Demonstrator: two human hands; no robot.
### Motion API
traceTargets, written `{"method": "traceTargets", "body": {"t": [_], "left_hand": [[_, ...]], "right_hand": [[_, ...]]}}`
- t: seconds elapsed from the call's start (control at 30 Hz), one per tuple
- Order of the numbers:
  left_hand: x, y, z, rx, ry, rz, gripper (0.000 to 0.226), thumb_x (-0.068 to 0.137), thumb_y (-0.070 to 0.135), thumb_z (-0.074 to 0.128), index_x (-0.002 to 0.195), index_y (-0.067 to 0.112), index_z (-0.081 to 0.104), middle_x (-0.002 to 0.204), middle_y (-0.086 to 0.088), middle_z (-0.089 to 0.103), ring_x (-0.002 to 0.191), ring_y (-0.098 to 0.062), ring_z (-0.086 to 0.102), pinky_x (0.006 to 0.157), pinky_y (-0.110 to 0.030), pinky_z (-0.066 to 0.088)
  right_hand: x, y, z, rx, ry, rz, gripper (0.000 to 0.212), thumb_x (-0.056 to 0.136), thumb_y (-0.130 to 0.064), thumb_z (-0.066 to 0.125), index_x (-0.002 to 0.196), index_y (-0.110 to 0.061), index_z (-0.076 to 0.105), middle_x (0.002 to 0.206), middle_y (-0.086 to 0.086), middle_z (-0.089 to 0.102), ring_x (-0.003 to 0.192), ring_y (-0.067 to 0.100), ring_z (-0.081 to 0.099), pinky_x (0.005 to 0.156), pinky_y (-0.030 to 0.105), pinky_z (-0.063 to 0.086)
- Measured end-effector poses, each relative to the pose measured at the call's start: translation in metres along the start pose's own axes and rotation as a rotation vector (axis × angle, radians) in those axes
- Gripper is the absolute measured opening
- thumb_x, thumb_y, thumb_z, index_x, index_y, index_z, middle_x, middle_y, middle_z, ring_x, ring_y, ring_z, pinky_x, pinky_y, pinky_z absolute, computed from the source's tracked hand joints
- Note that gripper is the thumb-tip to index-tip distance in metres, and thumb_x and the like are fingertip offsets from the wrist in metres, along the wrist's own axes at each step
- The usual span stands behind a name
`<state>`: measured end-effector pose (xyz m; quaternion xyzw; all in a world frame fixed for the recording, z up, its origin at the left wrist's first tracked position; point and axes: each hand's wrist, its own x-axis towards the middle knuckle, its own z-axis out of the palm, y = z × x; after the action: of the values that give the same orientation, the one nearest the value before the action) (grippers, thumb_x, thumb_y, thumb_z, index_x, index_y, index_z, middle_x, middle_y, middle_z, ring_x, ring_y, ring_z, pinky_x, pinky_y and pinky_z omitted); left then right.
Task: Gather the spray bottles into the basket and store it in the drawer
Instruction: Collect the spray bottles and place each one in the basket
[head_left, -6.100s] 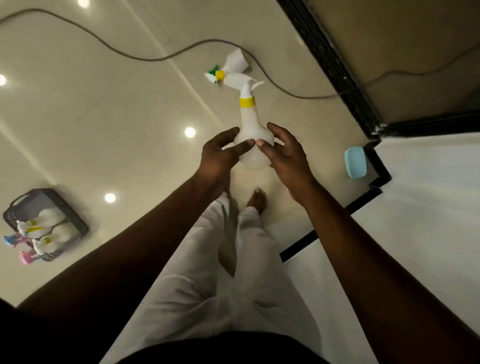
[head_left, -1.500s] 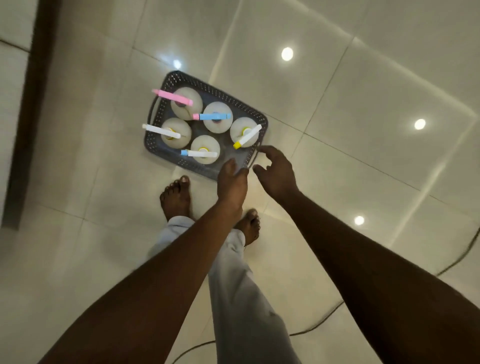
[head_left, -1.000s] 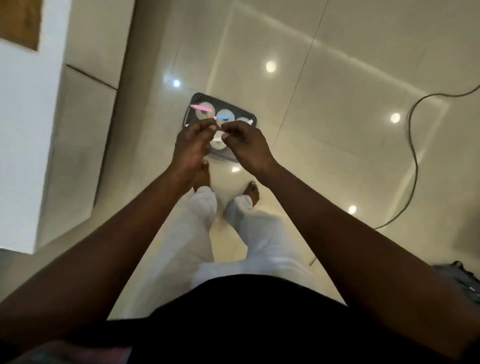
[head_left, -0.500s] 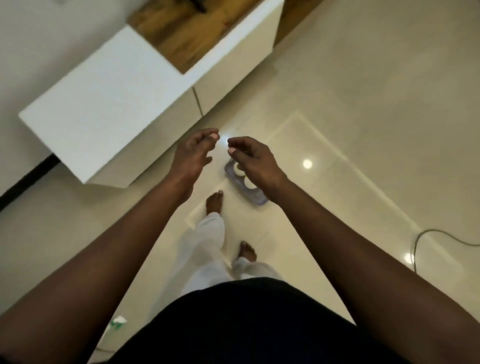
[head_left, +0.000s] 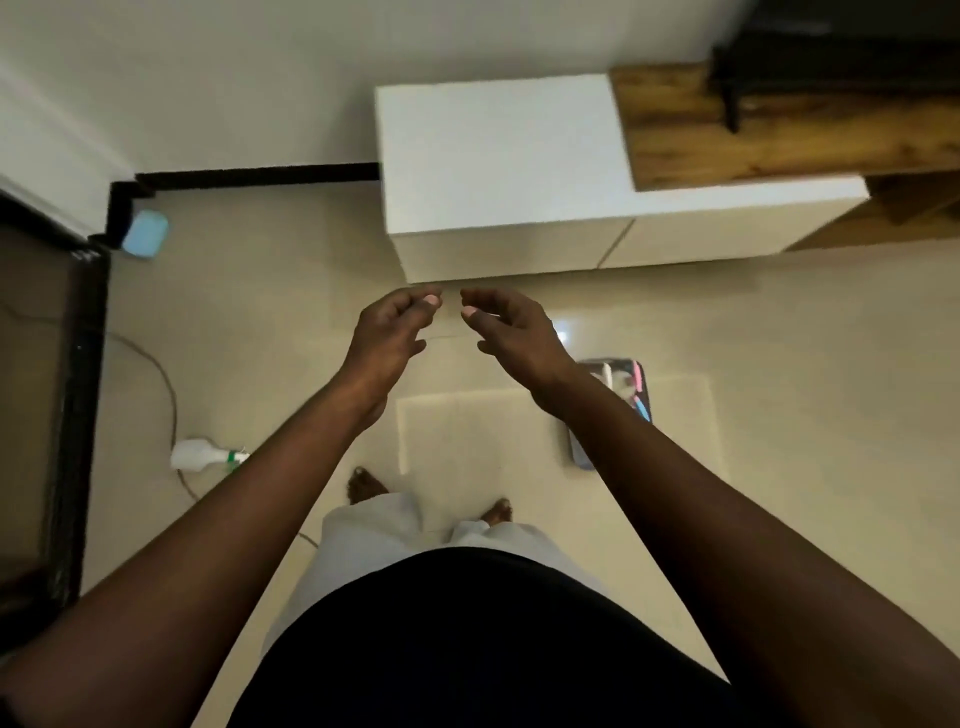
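Note:
The dark basket (head_left: 582, 457) stands on the floor at right, mostly hidden behind my right forearm; pink and blue spray heads show inside it. One white spray bottle (head_left: 200, 455) with a green collar lies on its side on the floor at left, beside my left forearm. My left hand (head_left: 389, 332) and my right hand (head_left: 511, 330) are held out side by side in the air, fingers loosely curled, holding nothing. In front of them stands the white cabinet, its drawer fronts (head_left: 498, 249) closed.
A wooden shelf top (head_left: 779, 124) adjoins the cabinet at right. A light blue object (head_left: 145, 234) sits in the floor corner at left. A dark cable (head_left: 166, 384) runs over the tiles past the lying bottle. A dark door frame (head_left: 78, 389) borders the left.
The view has swung from the basket at my feet toward the white cabinet. Both hands left the basket and now hover empty; the basket stays on the floor at my right.

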<state>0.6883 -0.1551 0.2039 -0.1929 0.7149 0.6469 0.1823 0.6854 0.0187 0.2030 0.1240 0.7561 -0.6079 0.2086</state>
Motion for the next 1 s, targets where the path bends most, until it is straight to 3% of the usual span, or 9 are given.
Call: {"method": "traceTargets", "body": {"t": [0.33, 0.6, 0.8, 1.0], "left_hand": [[-0.018, -0.038, -0.209, -0.161, 0.265, -0.059, 0.03, 0.105, 0.031, 0.058, 0.132, 0.022, 0.069, 0.134, 0.003, 0.07, 0.127, -0.016, 0.063, 0.111, -0.047, 0.051], [-0.032, -0.081, -0.339, -0.298, 0.445, -0.115, 0.026, 0.104, 0.03, 0.059, 0.127, 0.025, 0.071, 0.133, 0.004, 0.071, 0.126, -0.015, 0.063, 0.111, -0.047, 0.051], [-0.029, -0.11, -0.424, -0.402, 0.607, -0.151, 0.021, 0.103, 0.027, 0.06, 0.12, 0.028, 0.073, 0.132, 0.001, 0.072, 0.127, -0.02, 0.064, 0.108, -0.045, 0.052], [-0.009, -0.136, -0.507, -0.463, 0.726, -0.215, 0.024, 0.102, 0.028, 0.063, 0.123, 0.024, 0.073, 0.131, 0.0, 0.072, 0.127, -0.022, 0.065, 0.109, -0.047, 0.052]], "right_hand": [[0.047, -0.069, 0.2, -0.177, -0.305, -0.04, 0.033, 0.104, -0.027, 0.066, 0.137, -0.018, 0.067, 0.133, -0.004, 0.07, 0.123, 0.013, 0.066, 0.112, 0.047, 0.054], [0.074, -0.095, 0.345, -0.281, -0.482, -0.025, 0.032, 0.104, -0.023, 0.067, 0.135, -0.016, 0.069, 0.132, -0.002, 0.071, 0.117, 0.014, 0.068, 0.108, 0.043, 0.056], [0.096, -0.107, 0.44, -0.329, -0.628, 0.009, 0.032, 0.104, -0.016, 0.066, 0.135, -0.009, 0.068, 0.122, 0.0, 0.069, 0.105, 0.011, 0.065, 0.095, 0.034, 0.054], [0.131, -0.112, 0.537, -0.369, -0.744, 0.053, 0.032, 0.104, -0.016, 0.066, 0.135, -0.008, 0.068, 0.122, 0.0, 0.069, 0.109, 0.013, 0.064, 0.101, 0.036, 0.053]]}}
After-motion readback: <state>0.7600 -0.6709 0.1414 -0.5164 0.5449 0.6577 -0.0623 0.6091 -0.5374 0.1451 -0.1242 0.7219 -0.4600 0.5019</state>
